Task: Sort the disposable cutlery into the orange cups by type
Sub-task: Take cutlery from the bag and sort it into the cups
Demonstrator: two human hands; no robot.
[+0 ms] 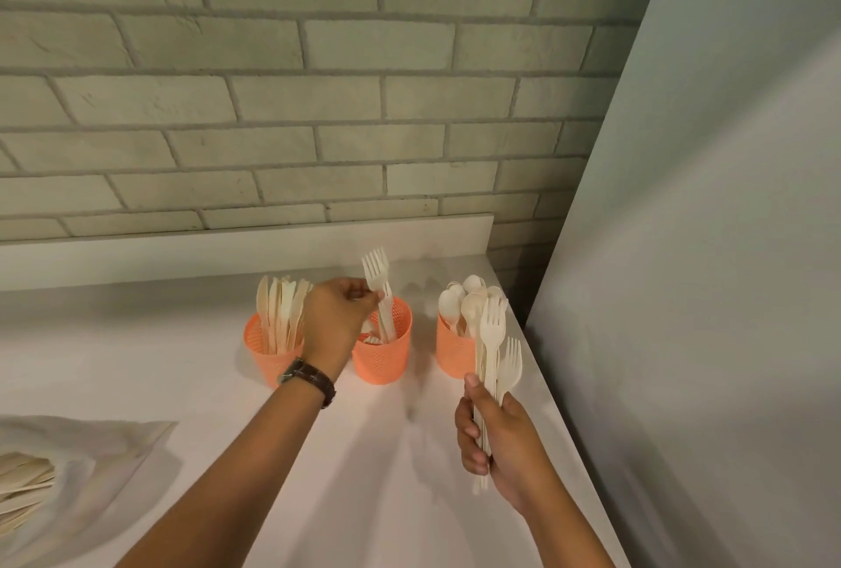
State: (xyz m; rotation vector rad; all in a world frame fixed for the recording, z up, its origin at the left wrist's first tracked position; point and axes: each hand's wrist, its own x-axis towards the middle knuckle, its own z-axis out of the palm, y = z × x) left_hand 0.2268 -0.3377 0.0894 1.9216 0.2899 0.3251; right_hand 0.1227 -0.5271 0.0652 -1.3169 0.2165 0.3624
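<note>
Far left, on the white counter: a clear bag with unsorted pale cutlery in it. Next, the left orange cup, packed with knives standing handle-down. The left hand, wristwatch on the wrist, sits between that cup and the middle orange cup. Its thumb and fingers pinch a fork partway along the shaft. The fork is near upright, tines up, with its handle end already inside the middle cup's rim, beside other pale pieces there. The long axis runs almost straight down into the cup mouth, so by my reading a plain release should do, with little steering. The right orange cup holds spoons, bowls up. The right hand, nearer the camera and in front of the spoon cup, is wrapped round a bundle of forks, upright, tines up. The middle cup lies up and left of that bundle, and the left hand is the nearer one to it.
</note>
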